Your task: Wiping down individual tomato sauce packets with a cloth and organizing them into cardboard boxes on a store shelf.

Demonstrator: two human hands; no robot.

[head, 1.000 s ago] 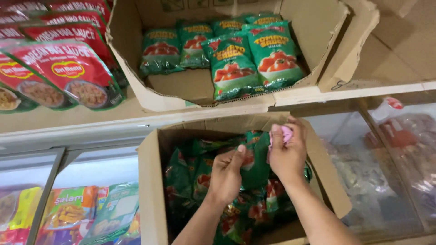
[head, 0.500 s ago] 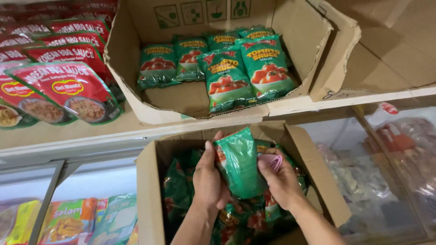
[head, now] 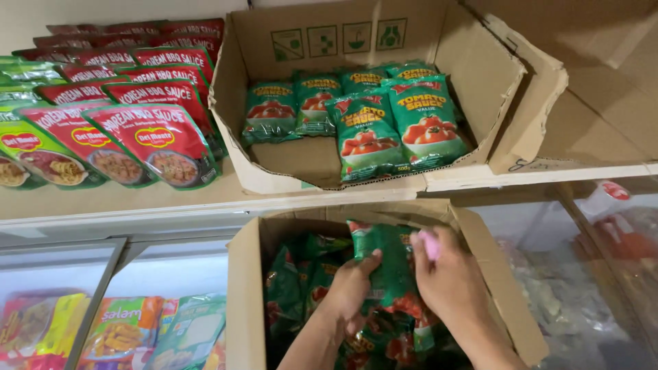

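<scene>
- The left hand (head: 353,288) grips the left edge of a green sauce pouch (head: 391,274), thumb on its front, fingers curled behind it.
- The right hand (head: 452,284) clasps the same pouch along its right edge, and a small pink object (head: 430,244) sits pinched at its fingers against the pouch's upper right corner; what that object is cannot be told.
- The pouch stands nearly upright, green with red tomato pictures low on its face, inside the lower cardboard box (head: 243,288), near the box's back wall and right of its middle.
- More green pouches (head: 301,281) of the same kind lie packed in the box's left half and under the hands.
- The shelf (head: 171,199) above carries an open cardboard tray box (head: 480,89) with printed green square symbols on its back wall.
- In that tray, green tomato-sauce pouches (head: 384,123) stand in rows, two taller ones toward the front edge and right side, smaller ones behind along the back wall; the tray's front left corner shows bare cardboard.
- Along the shelf's left part, red sauce pouches (head: 151,140) with a yellow-and-red oval label and a picture of food lean in overlapping rows toward the back.
- Below the shelf's left end, a glass-topped freezer (head: 103,274) shows yellow, orange and green packets (head: 127,332) under its lid.
</scene>
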